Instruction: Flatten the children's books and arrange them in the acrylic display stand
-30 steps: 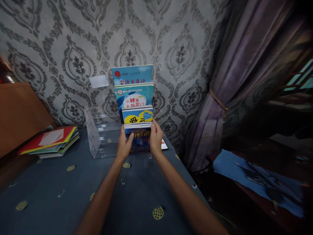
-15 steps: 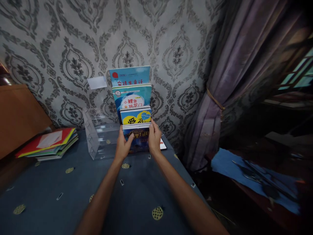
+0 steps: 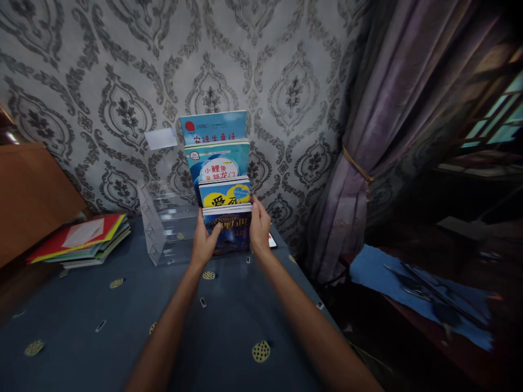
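Left hand [image 3: 205, 239] grips the left edge of the dark blue books [image 3: 233, 231], thumb laid over the front cover, fingers round the side. Right hand [image 3: 260, 226] clasps the opposite edge, thumb forward, fingers partly hidden behind. Dark blue books sit upright between the two hands, cover facing the wearer, pale page edges showing along the top. How their bottom edge is supported: cannot tell.

Just beyond and above both hands, more books in stepped rows: a yellow-and-blue book [image 3: 210, 200] directly behind the held ones, then a teal book [image 3: 241, 158], then a light blue book [image 3: 216, 124] tallest at the back. Clear stand [image 3: 149, 223] with slanting tiers extends to the left of the left hand, near it. White label [image 3: 160, 139] up and left of the same hand.

Phone [image 3: 272, 240] just beside the right hand, mostly covered by it, bright screen corner visible. Worktop [image 3: 134, 337], blue cloth with yellow motifs, spreads below both hands. Well left of the left hand: a stack of booklets [image 3: 81, 239], red and yellow on top, beside a brown panel [image 3: 36, 196]. Patterned wall [image 3: 253, 49] behind everything. Right of the right hand, well apart: a tied purple curtain [image 3: 347, 207], and farther out a bright blue cloth [image 3: 368, 267] bearing dark tools, blurred.
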Tool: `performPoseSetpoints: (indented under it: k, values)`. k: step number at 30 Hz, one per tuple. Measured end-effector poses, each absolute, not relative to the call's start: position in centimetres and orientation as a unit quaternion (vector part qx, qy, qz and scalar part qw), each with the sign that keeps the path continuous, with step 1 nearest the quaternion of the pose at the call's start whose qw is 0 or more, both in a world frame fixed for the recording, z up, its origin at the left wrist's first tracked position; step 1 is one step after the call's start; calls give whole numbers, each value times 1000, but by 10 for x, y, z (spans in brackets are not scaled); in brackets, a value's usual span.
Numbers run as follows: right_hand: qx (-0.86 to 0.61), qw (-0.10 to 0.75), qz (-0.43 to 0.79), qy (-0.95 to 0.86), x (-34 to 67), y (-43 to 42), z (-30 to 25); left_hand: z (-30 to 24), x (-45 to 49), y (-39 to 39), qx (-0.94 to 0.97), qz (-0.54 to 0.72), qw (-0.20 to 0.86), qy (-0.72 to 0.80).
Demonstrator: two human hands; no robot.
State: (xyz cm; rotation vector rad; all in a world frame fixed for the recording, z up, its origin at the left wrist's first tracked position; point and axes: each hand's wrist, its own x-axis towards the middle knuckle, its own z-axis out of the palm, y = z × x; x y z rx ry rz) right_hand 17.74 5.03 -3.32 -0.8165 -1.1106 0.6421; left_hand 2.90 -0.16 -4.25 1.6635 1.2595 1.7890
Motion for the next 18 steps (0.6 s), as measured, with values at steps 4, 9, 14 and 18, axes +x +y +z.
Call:
performPoseSetpoints:
  k: [4,9,14,18]
  values:
    - [-360,726,292,-509,177,48,-31,-42,28,-1,587,644,205,446]
    - [-347,729,298,-509,177,45,-27,-37,26,-2,578,649,225,441]
    - [-339,726,301,-516,179,44,-23,-31,26,-2,579,654,234,427]
    - [-342,724,282,-528,180,41,-17,-26,23,1,587,655,220,423]
